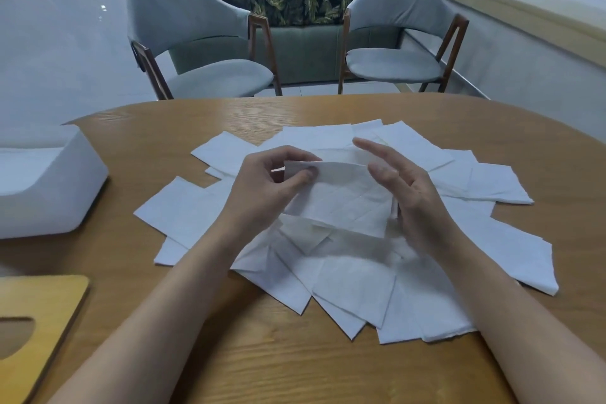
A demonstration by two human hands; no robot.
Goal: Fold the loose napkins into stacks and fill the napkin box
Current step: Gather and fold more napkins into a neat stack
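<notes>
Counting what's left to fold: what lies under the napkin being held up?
Under the held napkin lie more loose napkins, overlapping on the table. How many layers, or anything beneath them, is covered.

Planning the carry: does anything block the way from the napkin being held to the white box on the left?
Nothing visible does. The left hand pinches the held napkin; between it and the white box lie only flat loose napkins and bare table. The wooden lid lies off the box, nearer the person.
</notes>
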